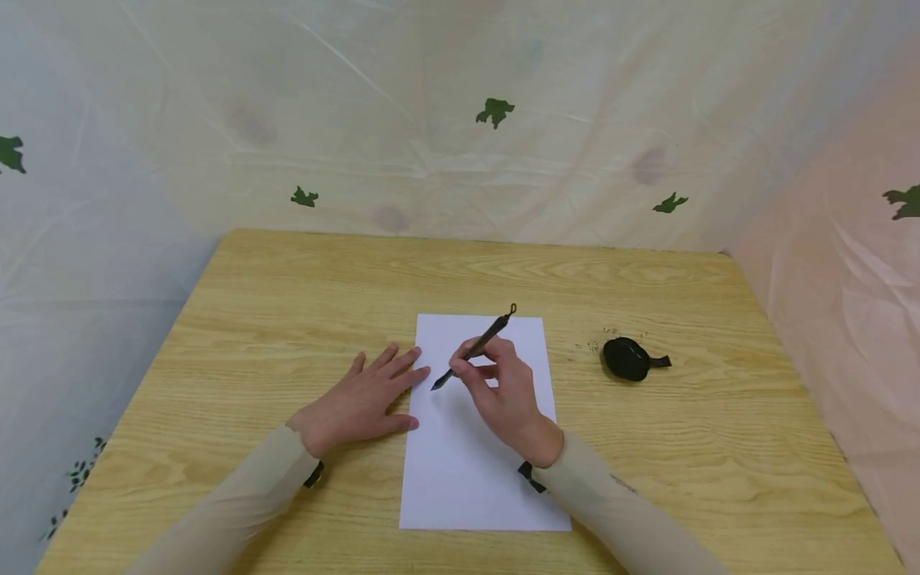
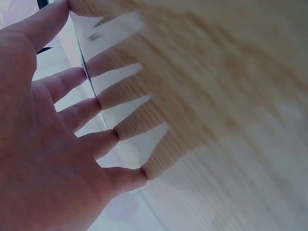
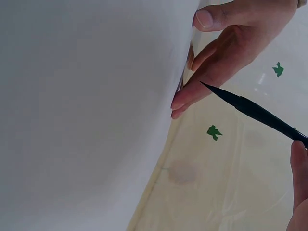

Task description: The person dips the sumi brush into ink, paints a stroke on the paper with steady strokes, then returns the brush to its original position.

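Observation:
A sheet of white paper [image 1: 467,487] lies on the wooden table in front of me. My left hand [image 1: 359,407] rests flat with fingers spread, its fingertips at the left edge of the sheet; the left wrist view shows those fingers [image 2: 98,144] straight. Between thumb and fingers, my right hand [image 1: 506,403] pinches a dark calligraphy brush [image 1: 494,327] with a small hanging loop at its top end. The brush slants, its pointed tip down over the upper left of the paper. In the right wrist view the dark bristles [image 3: 219,91] come to a fine point clear of the sheet.
To the right of the paper, a small black dish [image 1: 627,359] with a short handle sits on the wooden table [image 1: 345,279]. Small dark specks [image 1: 592,346] lie beside it. Behind the table hangs a pale sheet [image 1: 424,104] with green bird shapes.

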`<action>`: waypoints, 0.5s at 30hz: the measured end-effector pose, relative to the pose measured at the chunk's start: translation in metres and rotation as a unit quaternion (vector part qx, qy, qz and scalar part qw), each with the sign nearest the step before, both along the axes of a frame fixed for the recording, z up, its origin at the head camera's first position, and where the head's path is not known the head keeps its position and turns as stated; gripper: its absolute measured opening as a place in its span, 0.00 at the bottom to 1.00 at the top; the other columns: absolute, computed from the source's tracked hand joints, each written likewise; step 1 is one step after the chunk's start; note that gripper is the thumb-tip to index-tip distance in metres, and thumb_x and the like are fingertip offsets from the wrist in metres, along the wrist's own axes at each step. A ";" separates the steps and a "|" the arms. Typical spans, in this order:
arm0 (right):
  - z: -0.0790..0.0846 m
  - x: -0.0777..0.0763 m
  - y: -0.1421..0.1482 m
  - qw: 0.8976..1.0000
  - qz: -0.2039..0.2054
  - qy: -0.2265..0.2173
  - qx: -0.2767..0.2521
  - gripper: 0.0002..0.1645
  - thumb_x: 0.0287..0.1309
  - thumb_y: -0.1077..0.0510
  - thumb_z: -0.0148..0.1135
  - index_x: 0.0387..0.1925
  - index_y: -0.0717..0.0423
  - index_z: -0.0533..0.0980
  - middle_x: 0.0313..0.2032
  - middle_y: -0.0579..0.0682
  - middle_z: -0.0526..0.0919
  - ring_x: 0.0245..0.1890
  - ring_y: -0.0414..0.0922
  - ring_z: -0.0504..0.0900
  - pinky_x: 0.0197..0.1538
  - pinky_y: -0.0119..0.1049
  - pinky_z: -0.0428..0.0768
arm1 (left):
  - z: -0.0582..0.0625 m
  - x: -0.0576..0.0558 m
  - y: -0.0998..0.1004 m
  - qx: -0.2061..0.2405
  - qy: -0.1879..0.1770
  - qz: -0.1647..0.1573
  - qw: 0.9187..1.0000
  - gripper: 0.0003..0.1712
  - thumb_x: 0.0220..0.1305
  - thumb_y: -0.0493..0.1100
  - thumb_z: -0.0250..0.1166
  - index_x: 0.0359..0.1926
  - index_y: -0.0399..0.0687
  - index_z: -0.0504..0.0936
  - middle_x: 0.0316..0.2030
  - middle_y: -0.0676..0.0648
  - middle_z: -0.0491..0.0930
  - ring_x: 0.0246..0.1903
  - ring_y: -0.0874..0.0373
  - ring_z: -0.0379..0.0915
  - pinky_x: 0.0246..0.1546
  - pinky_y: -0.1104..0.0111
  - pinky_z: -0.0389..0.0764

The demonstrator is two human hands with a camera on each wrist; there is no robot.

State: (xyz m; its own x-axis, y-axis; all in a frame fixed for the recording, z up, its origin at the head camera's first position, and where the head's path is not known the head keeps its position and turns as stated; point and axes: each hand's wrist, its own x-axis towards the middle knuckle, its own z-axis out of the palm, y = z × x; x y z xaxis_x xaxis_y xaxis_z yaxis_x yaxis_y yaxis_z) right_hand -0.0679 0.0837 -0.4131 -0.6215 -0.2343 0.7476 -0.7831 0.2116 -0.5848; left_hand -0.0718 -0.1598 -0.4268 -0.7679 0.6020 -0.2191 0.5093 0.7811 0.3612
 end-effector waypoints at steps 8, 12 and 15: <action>-0.003 0.003 -0.006 1.000 -0.009 -0.022 0.014 0.22 0.75 0.47 0.57 0.51 0.64 0.69 0.41 0.56 0.82 0.39 0.50 0.85 0.38 0.34 0.87 | 0.000 -0.001 -0.001 0.001 0.004 0.000 1.000 0.44 0.69 0.62 0.67 0.79 0.54 0.65 0.81 0.46 0.51 0.80 0.39 0.39 0.69 0.28 0.49; -0.004 0.002 -0.008 1.000 -0.008 -0.021 0.020 0.22 0.75 0.47 0.56 0.51 0.63 0.69 0.42 0.56 0.82 0.41 0.51 0.85 0.38 0.34 0.87 | 0.000 -0.001 0.000 0.000 0.003 0.000 1.000 0.44 0.69 0.63 0.67 0.79 0.55 0.65 0.81 0.46 0.52 0.80 0.39 0.39 0.69 0.28 0.49; -0.005 0.002 -0.010 1.000 -0.005 -0.019 0.024 0.22 0.75 0.47 0.56 0.51 0.63 0.68 0.42 0.56 0.82 0.41 0.51 0.85 0.38 0.33 0.87 | 0.000 -0.001 0.000 0.001 0.001 0.001 1.000 0.44 0.69 0.63 0.67 0.79 0.55 0.65 0.81 0.46 0.51 0.80 0.39 0.39 0.69 0.28 0.48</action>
